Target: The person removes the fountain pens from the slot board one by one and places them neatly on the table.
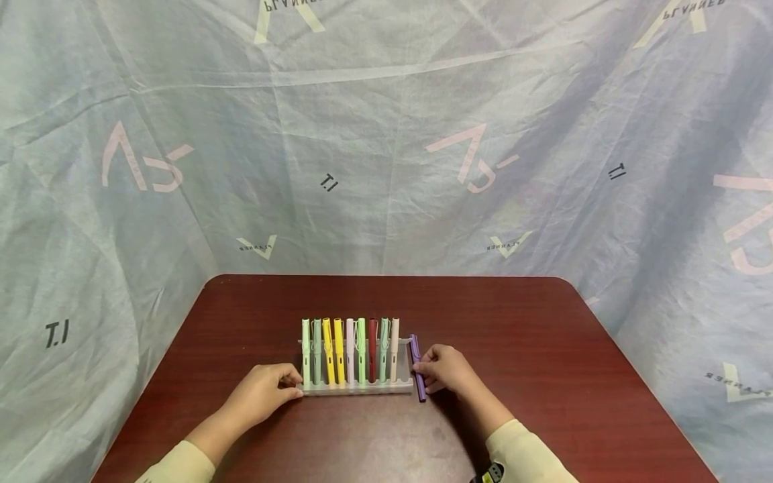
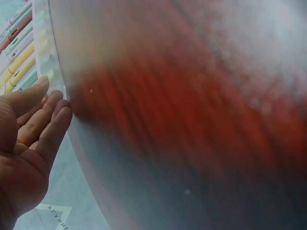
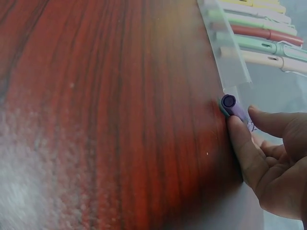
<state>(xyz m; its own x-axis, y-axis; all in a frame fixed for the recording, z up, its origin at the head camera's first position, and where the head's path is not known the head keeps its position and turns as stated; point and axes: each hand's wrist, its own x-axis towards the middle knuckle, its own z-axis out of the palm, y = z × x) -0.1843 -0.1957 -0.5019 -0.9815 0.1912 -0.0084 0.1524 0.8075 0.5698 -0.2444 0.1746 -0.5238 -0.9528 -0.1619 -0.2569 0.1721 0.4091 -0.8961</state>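
A clear plastic pen rack lies on the table, holding several capped pens side by side: green, yellow, lilac, dark red and beige. At its left end my left hand touches the front corner with thumb and fingertips; in the left wrist view the fingers are fairly straight against the rack's end. Beyond the rack's right end, my right hand pinches a purple pen between thumb and fingers. In the right wrist view the pen's round end faces the camera, close beside the rack's corner.
The dark red wooden table extends around the rack on all sides. Behind it hangs a pale grey printed cloth, which also covers both sides. The beige pen is the rightmost one in the rack.
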